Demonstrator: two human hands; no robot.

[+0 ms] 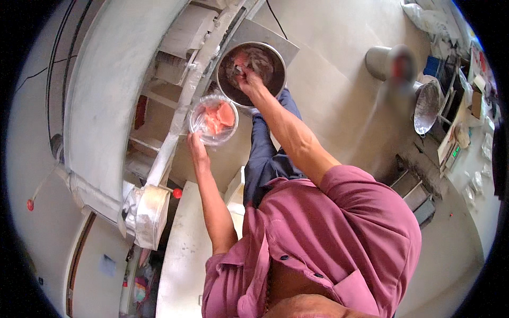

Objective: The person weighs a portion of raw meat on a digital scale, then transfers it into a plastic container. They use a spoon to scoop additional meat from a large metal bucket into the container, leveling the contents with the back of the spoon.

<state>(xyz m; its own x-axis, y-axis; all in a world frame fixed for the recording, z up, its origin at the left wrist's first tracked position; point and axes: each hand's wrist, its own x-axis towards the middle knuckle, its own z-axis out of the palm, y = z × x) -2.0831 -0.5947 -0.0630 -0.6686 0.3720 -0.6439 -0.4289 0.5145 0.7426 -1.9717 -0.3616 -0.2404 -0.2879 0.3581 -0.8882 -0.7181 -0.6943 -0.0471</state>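
My left hand (197,149) grips the near rim of a round bowl (236,126) lined with clear plastic. Inside the bowl lies a smooth, coral-pink soft mass (219,116), in lumps. Up and to the right, partly touching or overlapping the bowl in view, is a large round metal pot (284,85). My right hand (249,80) reaches down into this pot, its fingers closed around a small pale object (238,68), perhaps a handle. Beside that object shows a patch of pink material (240,59), over a dark, streaked pot interior. The lower part of the held object is hidden.
A long machine with a pale belt or bed (115,91) and a metal frame (187,93) runs along my left. Red-knobbed levers (177,193) stick out from it. Metal buckets (377,63) stand right. A digital scale (453,156) sits on a cluttered table at far right.
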